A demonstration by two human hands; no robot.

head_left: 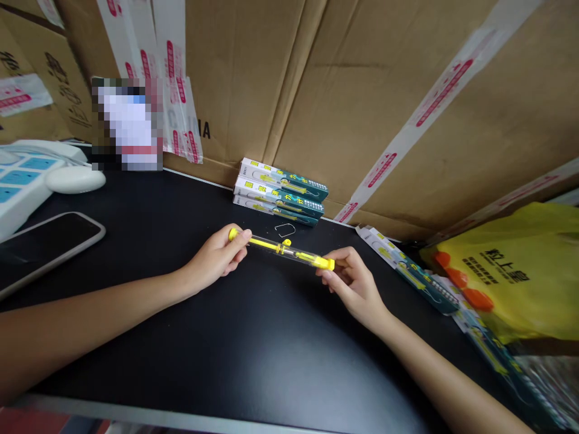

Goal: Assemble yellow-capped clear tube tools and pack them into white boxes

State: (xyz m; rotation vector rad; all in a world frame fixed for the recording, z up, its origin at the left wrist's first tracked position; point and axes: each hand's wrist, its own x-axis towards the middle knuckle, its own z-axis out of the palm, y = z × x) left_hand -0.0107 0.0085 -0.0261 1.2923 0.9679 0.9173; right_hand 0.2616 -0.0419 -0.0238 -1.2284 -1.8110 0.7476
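A clear tubular spring scale with yellow end caps and yellow inner parts is held level above the black table, sloping slightly down to the right. My left hand pinches its left end between thumb and fingers. At the other end, the thumb and fingers of my right hand grip the yellow cap. A small yellow knob stands up near the tube's middle. Just beyond the tube, a bent metal wire hook lies on the table.
Printed spring scale boxes are stacked against the cardboard wall. More boxes lie at right, beside a yellow bag. A phone, a white mouse-shaped object and a power strip are at left.
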